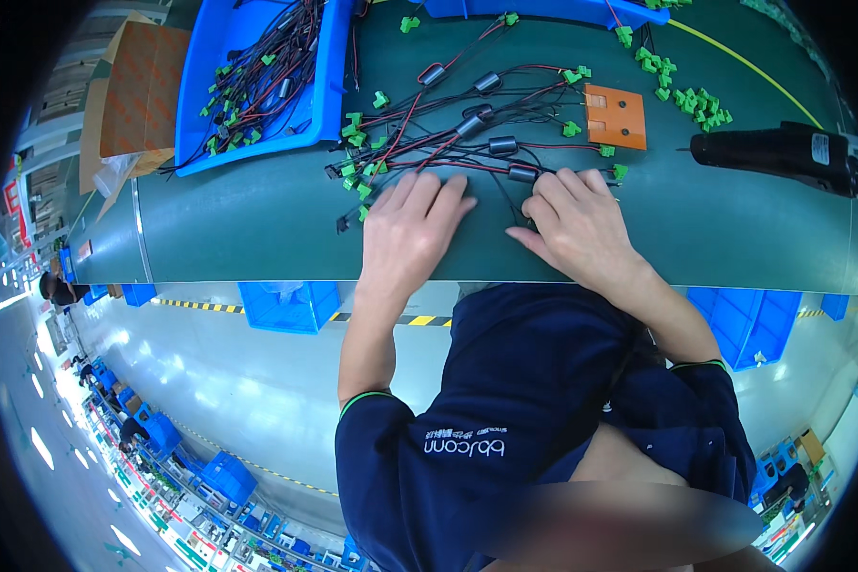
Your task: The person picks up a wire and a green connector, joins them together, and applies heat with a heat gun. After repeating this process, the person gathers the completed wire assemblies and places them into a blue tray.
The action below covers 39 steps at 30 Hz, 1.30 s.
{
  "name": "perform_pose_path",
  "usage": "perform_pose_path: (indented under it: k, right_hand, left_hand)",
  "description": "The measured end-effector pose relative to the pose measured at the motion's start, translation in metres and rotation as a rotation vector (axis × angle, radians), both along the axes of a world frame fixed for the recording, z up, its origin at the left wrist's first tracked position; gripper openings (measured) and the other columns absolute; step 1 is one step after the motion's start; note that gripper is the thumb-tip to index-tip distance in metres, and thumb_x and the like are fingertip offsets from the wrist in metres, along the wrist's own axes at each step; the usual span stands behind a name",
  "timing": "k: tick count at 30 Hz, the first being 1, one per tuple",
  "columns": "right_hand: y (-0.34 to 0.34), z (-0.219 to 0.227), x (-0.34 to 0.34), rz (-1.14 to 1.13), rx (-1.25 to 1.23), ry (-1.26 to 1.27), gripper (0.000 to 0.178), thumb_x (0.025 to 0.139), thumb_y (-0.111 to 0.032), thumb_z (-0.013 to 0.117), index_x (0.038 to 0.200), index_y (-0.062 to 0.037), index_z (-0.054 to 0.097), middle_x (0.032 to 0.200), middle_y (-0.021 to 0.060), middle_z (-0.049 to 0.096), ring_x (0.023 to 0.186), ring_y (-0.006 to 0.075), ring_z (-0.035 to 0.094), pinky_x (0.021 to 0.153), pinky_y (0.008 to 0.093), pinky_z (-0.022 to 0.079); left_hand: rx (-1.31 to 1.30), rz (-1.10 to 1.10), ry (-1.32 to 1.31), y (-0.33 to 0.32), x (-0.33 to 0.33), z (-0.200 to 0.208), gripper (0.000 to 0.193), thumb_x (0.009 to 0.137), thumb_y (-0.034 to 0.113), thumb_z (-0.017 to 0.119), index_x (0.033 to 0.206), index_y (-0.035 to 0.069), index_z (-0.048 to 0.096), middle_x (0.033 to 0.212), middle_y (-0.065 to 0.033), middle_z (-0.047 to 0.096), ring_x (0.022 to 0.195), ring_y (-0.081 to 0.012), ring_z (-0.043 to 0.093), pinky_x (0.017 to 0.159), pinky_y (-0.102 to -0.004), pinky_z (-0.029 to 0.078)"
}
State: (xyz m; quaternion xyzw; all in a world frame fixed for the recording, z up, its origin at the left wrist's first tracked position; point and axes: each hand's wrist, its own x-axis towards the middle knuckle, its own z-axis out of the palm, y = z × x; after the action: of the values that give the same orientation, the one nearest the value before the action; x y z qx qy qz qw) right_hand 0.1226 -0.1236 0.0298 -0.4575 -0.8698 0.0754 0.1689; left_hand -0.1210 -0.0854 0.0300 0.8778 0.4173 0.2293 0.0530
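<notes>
My left hand (410, 229) lies flat on the green table (238, 214), fingers spread, fingertips touching the near edge of a bundle of red-and-black wires (458, 129) with black cylinders and green connectors. My right hand (577, 224) rests beside it, fingers over the wires near a black cylinder (521, 173). Whether its thumb pinches a wire is hidden. An orange rectangular block (615, 116) sits just beyond my right hand.
A blue bin (257, 81) of similar wire pieces stands at the back left, next to a cardboard box (138, 91). Loose green connectors (686, 95) lie at the back right. A black power tool (782, 153) lies at the right. Blue bins (286, 305) sit under the table.
</notes>
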Motion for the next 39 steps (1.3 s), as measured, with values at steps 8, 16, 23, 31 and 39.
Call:
perform_pose_path:
  k: [8,16,23,31,39]
  right_hand:
    - [0.005,0.031,0.049,-0.189,0.055,-0.277,0.028,0.077,-0.023,0.083,0.093,-0.0067,0.066,0.102,0.007,0.06,0.101,0.0252,0.06,0.09,0.0411,0.046]
    - [0.028,0.032,0.021,-0.114,0.024,-0.097,0.031,0.083,-0.024,0.082,0.103,-0.0055,0.067,0.103,0.0069,0.06,0.101,0.0247,0.061,0.088,0.0391,0.046]
    - [0.025,0.015,0.037,0.006,0.038,-0.252,0.032,0.076,-0.008,0.074,0.106,-0.0041,0.066,0.102,0.0075,0.061,0.104,0.0236,0.061,0.092,0.0387,0.046]
    - [0.097,0.03,0.034,0.008,-0.01,0.165,0.068,0.083,-0.033,0.081,0.137,0.0007,0.056,0.143,0.0185,0.056,0.135,0.0389,0.053,0.118,0.0498,0.037]
    - [0.092,0.014,0.034,0.124,-0.144,-0.156,0.094,0.073,-0.027,0.093,0.148,0.0081,0.047,0.134,0.021,0.058,0.131,0.0377,0.054,0.12,0.0503,0.036]
  left_hand:
    - [0.056,0.048,0.097,0.009,-0.011,-0.011,0.024,0.083,0.006,0.071,0.107,0.005,0.071,0.094,-0.0078,0.061,0.087,-0.0266,0.061,0.073,-0.0379,0.05]
    - [0.137,0.313,0.055,0.066,0.02,0.006,0.029,0.089,0.023,0.08,0.11,0.003,0.074,0.105,-0.0097,0.068,0.1,-0.0319,0.062,0.082,-0.0433,0.049]
    - [-0.167,-0.032,-0.07,0.116,0.006,-0.005,0.021,0.086,0.012,0.079,0.105,0.003,0.078,0.095,-0.0114,0.07,0.091,-0.0332,0.064,0.081,-0.0444,0.05]
    - [-0.225,-0.226,-0.096,0.103,0.014,0.003,0.044,0.08,0.022,0.085,0.117,0.0,0.074,0.114,-0.014,0.066,0.11,-0.0346,0.062,0.095,-0.0437,0.049]
    - [-0.368,-0.132,0.207,0.075,-0.006,0.017,0.047,0.081,0.024,0.084,0.119,0.0,0.07,0.108,-0.0135,0.064,0.102,-0.0343,0.062,0.088,-0.045,0.05]
